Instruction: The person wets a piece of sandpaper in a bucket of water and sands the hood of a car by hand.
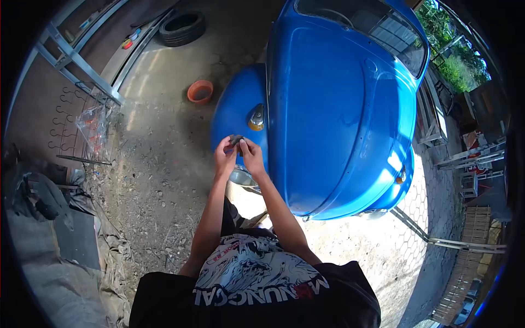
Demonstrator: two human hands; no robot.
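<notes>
Near the frame's centre, the left hand point(224, 153) and right hand point(251, 154) together pinched a small dark pad point(235, 140) at their fingertips, before the blue car point(328, 109).

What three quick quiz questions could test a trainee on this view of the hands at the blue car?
1. True or false: both hands grip the small dark piece.
2. Which lies nearer the orange bowl: A, the tyre, or B, the folding chairs?
3. Fill in: the hands are held in front of the car's blue ____.

Key
1. True: left hand and right hand pinch it together.
2. A.
3. Fender, beside the amber lamp.
</notes>
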